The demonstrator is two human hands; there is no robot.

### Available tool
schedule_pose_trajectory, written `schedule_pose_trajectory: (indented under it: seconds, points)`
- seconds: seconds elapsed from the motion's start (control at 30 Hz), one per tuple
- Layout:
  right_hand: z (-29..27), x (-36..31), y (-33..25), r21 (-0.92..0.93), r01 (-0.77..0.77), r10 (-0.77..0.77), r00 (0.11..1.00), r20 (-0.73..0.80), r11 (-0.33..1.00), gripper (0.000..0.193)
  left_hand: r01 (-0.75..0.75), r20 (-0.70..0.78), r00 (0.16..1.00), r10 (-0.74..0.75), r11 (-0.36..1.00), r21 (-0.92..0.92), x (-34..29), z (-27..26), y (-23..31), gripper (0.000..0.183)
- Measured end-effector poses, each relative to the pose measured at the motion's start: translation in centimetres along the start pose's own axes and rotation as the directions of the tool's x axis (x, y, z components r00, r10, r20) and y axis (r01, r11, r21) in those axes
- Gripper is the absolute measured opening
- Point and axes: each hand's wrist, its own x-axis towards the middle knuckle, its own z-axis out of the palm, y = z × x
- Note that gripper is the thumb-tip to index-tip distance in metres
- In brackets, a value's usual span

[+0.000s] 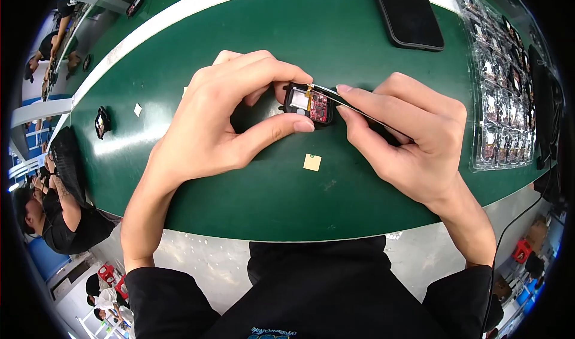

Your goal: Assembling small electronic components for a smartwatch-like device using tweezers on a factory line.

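Observation:
Between the thumb and fingers of my left hand (221, 117) is a small black watch-like case (308, 105), its inside facing up. A red circuit board, a pale rectangular part and an orange flex strip show in it. My right hand (413, 129) pinches a pair of thin dark tweezers (353, 106), whose tips touch or nearly touch the case's upper edge by the orange strip. Whether the tips grip anything is too small to tell. Below the case, a small cream square piece (312, 162) lies on the green table (257, 207).
Clear plastic trays (503, 93) filled with similar small units stand at the right. A black phone (410, 15) lies at the far edge. On the left are another black case (102, 123) and a small white piece (138, 109). Co-workers sit beyond the left edge.

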Motion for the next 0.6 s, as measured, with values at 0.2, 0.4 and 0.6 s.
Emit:
schedule_pose_trajectory:
  seconds: [0.2, 0.4, 0.6]
  points:
    - [-0.3, 0.2, -0.2, 0.043, -0.014, 0.013, 1.0, 0.014, 0.999, 0.025, -0.011, 0.026, 1.0, 0.012, 1.0, -0.018, 0.0, -0.7, -0.4, 0.052]
    - [-1.1, 0.5, -0.4, 0.203, -0.263, 0.234, 0.96, 0.154, 0.943, 0.015, -0.001, 0.113, 0.994, 0.016, 0.992, -0.129, 0.2, -1.2, -1.7, 0.056]
    - [-0.7, 0.4, -0.3, 0.204, -0.237, 0.211, 0.967, 0.142, 0.95, 0.016, -0.007, 0.119, 0.993, 0.014, 0.998, -0.062, 0.3, -1.4, -1.2, 0.056]
